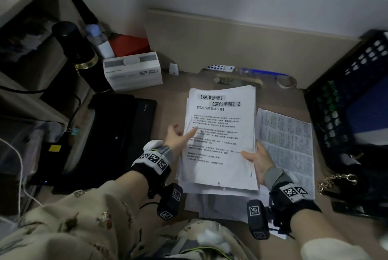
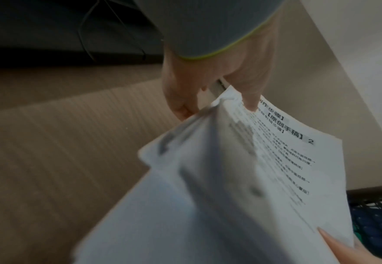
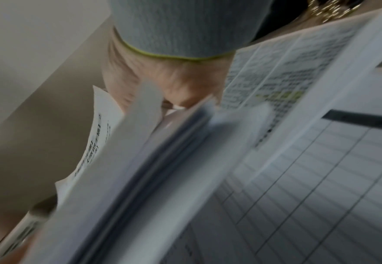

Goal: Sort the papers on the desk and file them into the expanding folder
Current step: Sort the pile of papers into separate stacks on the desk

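Observation:
A thick stack of white printed papers (image 1: 220,134) is held a little above the desk, its top sheet headed in bold black characters (image 2: 293,135). My left hand (image 1: 184,131) pinches its left edge, thumb (image 2: 251,101) on the top sheet and fingers curled at the edge. My right hand (image 1: 256,159) grips the right edge, thumb on top, fingers hidden beneath (image 3: 162,92). A densely printed sheet with green highlights (image 1: 289,140) lies to the right. More sheets (image 1: 210,203), one with a ruled grid (image 3: 298,178), lie underneath. The black expanding folder (image 1: 117,125) lies closed on the left.
A black flask (image 1: 77,50), a water bottle (image 1: 98,37), a red box (image 1: 130,44) and a white box (image 1: 134,71) stand at the back left by shelves (image 1: 31,29). A black mesh basket (image 1: 346,92) and a gold chain (image 1: 336,180) are on the right.

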`<action>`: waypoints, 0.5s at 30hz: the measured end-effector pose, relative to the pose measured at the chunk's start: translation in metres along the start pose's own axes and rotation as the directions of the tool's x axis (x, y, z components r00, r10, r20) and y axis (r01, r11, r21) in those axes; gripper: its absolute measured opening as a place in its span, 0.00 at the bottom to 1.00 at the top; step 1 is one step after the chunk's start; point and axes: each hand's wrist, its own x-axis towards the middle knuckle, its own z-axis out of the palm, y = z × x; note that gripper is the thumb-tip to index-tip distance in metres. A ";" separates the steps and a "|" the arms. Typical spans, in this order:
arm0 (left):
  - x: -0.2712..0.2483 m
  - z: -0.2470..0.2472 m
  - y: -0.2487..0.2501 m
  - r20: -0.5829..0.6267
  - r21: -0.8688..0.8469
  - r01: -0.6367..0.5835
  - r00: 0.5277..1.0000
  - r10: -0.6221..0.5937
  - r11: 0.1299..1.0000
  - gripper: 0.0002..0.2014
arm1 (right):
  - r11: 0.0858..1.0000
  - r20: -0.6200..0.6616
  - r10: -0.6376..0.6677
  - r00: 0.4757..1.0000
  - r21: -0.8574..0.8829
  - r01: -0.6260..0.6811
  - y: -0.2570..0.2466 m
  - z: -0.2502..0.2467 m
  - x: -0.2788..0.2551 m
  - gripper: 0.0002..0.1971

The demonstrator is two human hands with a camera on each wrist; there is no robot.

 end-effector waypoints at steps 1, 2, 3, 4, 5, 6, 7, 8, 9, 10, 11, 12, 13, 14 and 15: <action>-0.001 0.006 -0.001 0.066 -0.022 0.034 0.997 -0.033 0.999 0.44 | 1.000 -0.013 0.002 1.000 0.026 -0.001 0.000 -0.006 -0.002 0.27; -0.004 0.009 -0.002 0.144 -0.032 0.071 0.987 -0.065 0.997 0.41 | 0.999 -0.023 0.002 1.000 0.034 -0.001 -0.001 -0.010 -0.003 0.27; -0.006 0.012 -0.003 0.224 -0.023 0.096 0.971 -0.088 0.995 0.37 | 0.999 -0.037 0.002 0.999 0.042 0.000 -0.001 -0.013 -0.003 0.27; -0.007 0.017 -0.004 0.293 -0.001 0.098 0.951 -0.094 0.995 0.34 | 0.999 -0.057 0.000 0.998 0.045 0.003 0.000 -0.018 -0.004 0.27; -0.008 0.023 -0.006 0.339 0.014 0.087 0.937 -0.087 0.996 0.32 | 0.999 -0.077 -0.006 0.997 0.052 0.010 0.002 -0.024 -0.005 0.27; -0.009 0.027 -0.007 0.351 0.012 0.072 0.934 -0.071 0.997 0.30 | 0.999 -0.097 -0.009 0.995 0.049 0.014 0.003 -0.029 -0.006 0.27; -0.011 0.032 -0.008 0.348 -0.006 0.058 0.936 -0.053 0.998 0.28 | 0.999 -0.118 -0.017 0.993 0.032 0.021 0.004 -0.033 -0.008 0.27; -0.012 0.038 -0.010 0.339 -0.029 0.047 0.940 -0.034 0.998 0.26 | 0.999 -0.139 -0.034 0.990 -0.010 0.033 0.004 -0.037 -0.010 0.27; -0.013 0.043 -0.011 0.319 -0.056 0.035 0.948 -0.016 0.998 0.25 | 0.997 -0.143 -0.052 0.988 -0.057 0.044 0.006 -0.042 -0.009 0.27; -0.015 0.047 -0.012 0.297 -0.080 0.024 0.955 0.001 0.997 0.23 | 0.992 -0.136 -0.076 0.988 -0.114 0.061 0.007 -0.046 -0.010 0.26; -0.015 0.051 -0.014 0.277 -0.102 0.007 0.961 0.021 0.995 0.22 | 0.980 -0.117 -0.102 0.988 -0.180 0.080 0.007 -0.049 -0.011 0.24; -0.015 0.052 -0.016 0.255 -0.120 -0.014 0.966 0.044 0.993 0.21 | 0.968 -0.100 -0.117 0.988 -0.236 0.090 0.006 -0.049 -0.013 0.21; -0.014 0.052 -0.018 0.227 -0.141 -0.033 0.972 0.065 0.990 0.20 | 0.944 -0.080 -0.135 0.988 -0.315 0.104 0.005 -0.051 -0.013 0.20; -0.013 0.053 -0.018 0.195 -0.162 -0.044 0.978 0.076 0.986 0.17 | 0.921 -0.089 -0.118 0.989 -0.381 0.076 0.004 -0.056 -0.015 0.20; -0.013 0.052 -0.019 0.161 -0.194 -0.047 0.984 0.079 0.980 0.16 | 0.867 -0.087 -0.096 0.992 -0.497 0.040 0.004 -0.061 -0.015 0.22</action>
